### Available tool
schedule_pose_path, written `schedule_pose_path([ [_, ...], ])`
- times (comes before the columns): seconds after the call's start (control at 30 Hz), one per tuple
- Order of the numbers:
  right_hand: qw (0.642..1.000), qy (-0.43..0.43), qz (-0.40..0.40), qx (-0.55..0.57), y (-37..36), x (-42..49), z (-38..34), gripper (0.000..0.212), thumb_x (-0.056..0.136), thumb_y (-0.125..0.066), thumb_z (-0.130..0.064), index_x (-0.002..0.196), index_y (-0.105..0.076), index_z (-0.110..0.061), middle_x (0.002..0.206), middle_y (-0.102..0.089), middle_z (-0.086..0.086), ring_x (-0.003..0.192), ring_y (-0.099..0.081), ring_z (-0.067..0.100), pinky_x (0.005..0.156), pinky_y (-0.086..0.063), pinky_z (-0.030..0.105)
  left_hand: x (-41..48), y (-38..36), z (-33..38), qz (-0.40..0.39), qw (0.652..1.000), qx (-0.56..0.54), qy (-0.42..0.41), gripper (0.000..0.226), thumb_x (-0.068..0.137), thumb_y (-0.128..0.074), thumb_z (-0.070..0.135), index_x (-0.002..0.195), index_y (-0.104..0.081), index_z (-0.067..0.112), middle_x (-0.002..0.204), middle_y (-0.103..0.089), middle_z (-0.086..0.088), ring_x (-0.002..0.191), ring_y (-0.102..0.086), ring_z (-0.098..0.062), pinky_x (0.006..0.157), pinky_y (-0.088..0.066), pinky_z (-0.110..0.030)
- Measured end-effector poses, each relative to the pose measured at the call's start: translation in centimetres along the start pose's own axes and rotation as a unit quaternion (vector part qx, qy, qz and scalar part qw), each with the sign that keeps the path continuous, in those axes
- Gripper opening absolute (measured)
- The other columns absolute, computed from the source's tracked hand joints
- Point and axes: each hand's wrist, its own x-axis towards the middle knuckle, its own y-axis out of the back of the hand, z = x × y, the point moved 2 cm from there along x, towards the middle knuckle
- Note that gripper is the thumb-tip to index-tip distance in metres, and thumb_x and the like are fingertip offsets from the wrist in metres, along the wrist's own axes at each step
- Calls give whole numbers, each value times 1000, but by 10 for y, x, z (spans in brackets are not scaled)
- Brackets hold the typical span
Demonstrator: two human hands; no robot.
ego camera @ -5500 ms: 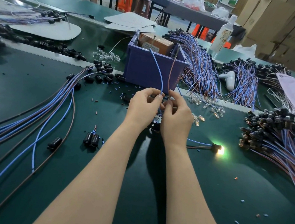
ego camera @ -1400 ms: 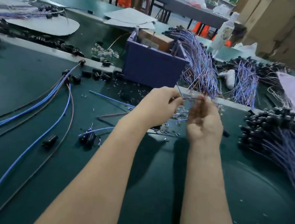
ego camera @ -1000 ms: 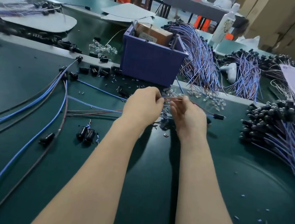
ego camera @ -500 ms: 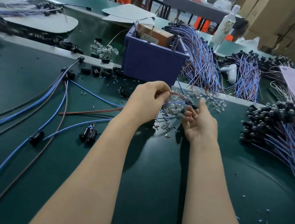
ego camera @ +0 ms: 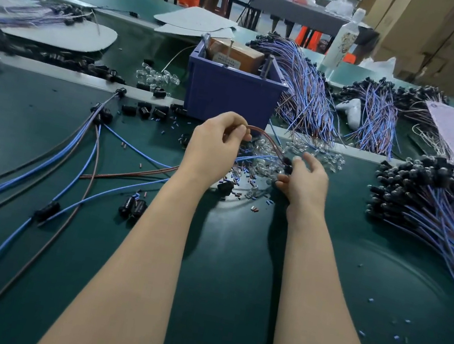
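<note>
My left hand (ego camera: 214, 145) pinches a brown wire (ego camera: 267, 138) that arcs to the right, with a blue wire (ego camera: 258, 158) running just below it. Both wires end at a small black socket (ego camera: 288, 164) beside my right hand (ego camera: 305, 182). The fingers of my right hand are loosely curled around that socket end, over a scatter of clear small bulbs (ego camera: 262, 167) on the green table (ego camera: 234, 263). A loose black socket (ego camera: 226, 186) lies under my left wrist.
A purple bin (ego camera: 229, 94) with a brown box stands just behind my hands. Long blue and brown wires (ego camera: 79, 147) fan across the left. Bundles of wired black sockets (ego camera: 425, 199) lie at the right, more wire bundles (ego camera: 304, 94) behind. Two black sockets (ego camera: 132, 207) sit left of my forearm.
My hands have drawn slightly apart. The right hand slid down to the socket end of the wires, and the brown wire now arcs between the two hands.
</note>
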Motion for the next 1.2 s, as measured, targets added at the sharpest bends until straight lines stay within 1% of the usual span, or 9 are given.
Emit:
schedule_pose_path([
  [0.13,997,-11,-35,69,-2,-5,-1,24,97,-50,-8,119,-55,-2,84,-58,5,60,-58,11,58,-53,19,-1,3,2,36,999,-7,7,16,98,-47,14,90,-59,23,81,-66,13,74,-60,-7,79,-51,-27],
  [0.27,994,22,-10,105,-2,-9,-6,32,95,-50,1,125,-43,-5,94,-52,8,55,-59,8,57,-54,16,0,3,-4,60,980,184,49,25,95,-47,20,114,-63,20,114,-63,-4,106,-56,-25,96,-44,-39],
  [0.4,981,108,50,-153,0,-13,-6,51,91,-60,-14,136,-38,-6,97,-56,5,86,-64,23,83,-49,29,-2,-10,-2,-20,970,240,-10,32,95,-50,26,125,-59,22,129,-56,-4,123,-45,-28,106,-34,-39],
  [0.53,929,152,102,-322,5,-19,-8,39,90,-60,-35,118,-55,-8,110,-64,13,106,-58,29,81,-40,30,-5,-20,2,-89,970,213,-71,28,96,-49,22,119,-64,17,125,-61,1,122,-49,-24,105,-36,-38],
  [0.63,948,204,74,-231,1,-25,-17,22,90,-62,-30,95,-59,-9,83,-63,2,85,-61,23,76,-43,28,-6,-22,2,-108,968,209,-84,30,97,-48,19,122,-62,14,127,-61,-2,122,-50,-24,104,-38,-37],
  [0.73,985,147,-30,83,-6,-29,-26,16,89,-65,-19,79,-54,-13,64,-53,-2,52,-49,7,52,-44,22,-7,-24,4,-109,974,178,-84,28,99,-45,20,117,-64,12,114,-67,-6,109,-58,-25,94,-44,-38],
  [0.8,955,76,-77,276,-6,-29,-28,18,90,-63,-14,76,-52,-15,58,-50,-3,46,-43,4,44,-38,15,-8,-22,5,-97,985,130,-66,23,99,-45,22,103,-65,11,91,-70,-4,86,-62,-23,81,-49,-37],
  [0.93,898,-7,-39,437,6,-23,-27,16,93,-59,-20,79,-57,-13,54,-57,-4,44,-51,3,44,-44,14,-4,-16,2,-39,990,120,-68,18,96,-51,23,94,-66,14,58,-51,12,55,-47,-5,57,-35,-27],
  [1.2,963,110,-200,145,-23,-40,-21,18,95,-55,-14,83,-68,-15,72,-68,-4,59,-57,5,57,-46,16,-6,-13,13,-2,994,63,-84,17,95,-54,17,98,-70,14,80,-65,6,80,-62,-17,74,-50,-28],
])
